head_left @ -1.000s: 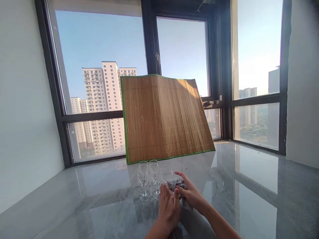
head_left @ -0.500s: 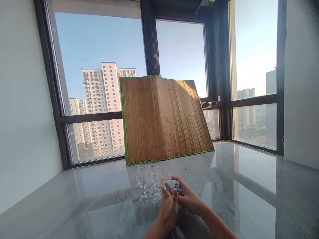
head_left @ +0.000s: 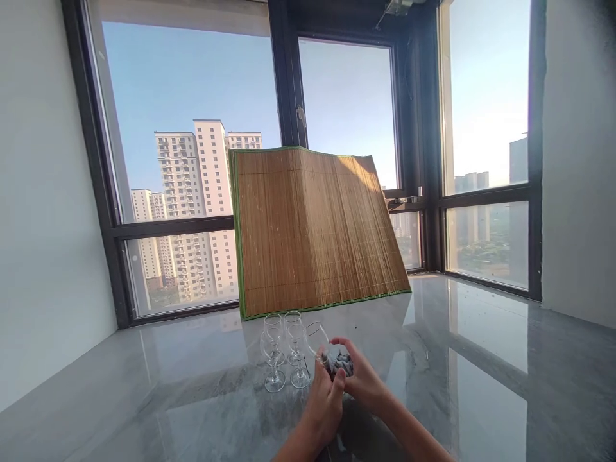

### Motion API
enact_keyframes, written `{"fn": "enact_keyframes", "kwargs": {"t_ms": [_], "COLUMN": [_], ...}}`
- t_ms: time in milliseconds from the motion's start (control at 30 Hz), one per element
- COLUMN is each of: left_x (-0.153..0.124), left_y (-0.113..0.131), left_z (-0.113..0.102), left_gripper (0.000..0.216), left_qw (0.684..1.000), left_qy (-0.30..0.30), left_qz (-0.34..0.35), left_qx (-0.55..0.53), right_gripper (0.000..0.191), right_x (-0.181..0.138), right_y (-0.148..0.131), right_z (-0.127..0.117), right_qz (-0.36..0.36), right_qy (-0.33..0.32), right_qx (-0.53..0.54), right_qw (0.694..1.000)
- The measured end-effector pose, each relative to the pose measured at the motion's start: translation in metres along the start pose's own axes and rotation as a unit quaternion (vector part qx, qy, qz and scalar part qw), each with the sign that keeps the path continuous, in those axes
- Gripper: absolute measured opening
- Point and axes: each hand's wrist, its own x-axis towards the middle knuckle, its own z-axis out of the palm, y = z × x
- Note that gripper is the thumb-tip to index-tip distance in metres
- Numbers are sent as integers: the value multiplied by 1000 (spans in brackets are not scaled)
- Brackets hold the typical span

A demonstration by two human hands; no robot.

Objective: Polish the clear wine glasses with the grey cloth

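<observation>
A clear stemmed wine glass (head_left: 318,339) is tilted to the left between both my hands, low in the middle of the head view. My left hand (head_left: 326,404) is closed around its lower part. My right hand (head_left: 362,378) is closed on a dark grey cloth (head_left: 341,364) pressed against the glass bowl. Just left of my hands, several more empty wine glasses (head_left: 279,350) stand upright in a cluster on the grey marble table (head_left: 144,398).
A bamboo mat with a green edge (head_left: 312,228) leans against the window frame behind the glasses. Tall windows (head_left: 192,160) run along the back and right. A white wall (head_left: 43,224) bounds the table on the left.
The held glass has tipped further to the left, and my hands have shifted slightly up around it. The cloth stays pressed on the bowl. The standing glasses have not moved.
</observation>
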Motion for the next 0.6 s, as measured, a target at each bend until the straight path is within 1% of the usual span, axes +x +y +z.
{"fn": "enact_keyframes", "kwargs": {"t_ms": [133,267,367,400,467,533,600], "left_x": [-5,-8,-6,-5,-3,-1,0], "left_y": [13,21,19,17,14,13,15], "left_z": [-5,-7,-5,-4,-3,-3,-3], "left_gripper": [75,77,79,79,75,66,55], "left_qw": [999,997,997,997,998,998,996], "left_qy": [-40,-65,-70,-66,-40,3,53], "left_qz": [4,4,-4,-10,-16,-2,18], "left_qx": [25,40,24,25,42,65,69], "right_gripper": [65,67,61,59,59,60,60], "right_x": [3,5,4,4,4,6,8], "right_y": [10,13,12,12,11,10,10], "right_z": [-4,-6,-4,-3,-2,-3,-7], "right_qz": [-23,-28,-27,-21,-11,-4,9], "right_qy": [18,33,53,58,73,106,154], "right_qx": [-70,-72,-61,-52,-35,-31,-45], "right_qw": [997,996,996,997,997,994,987]}}
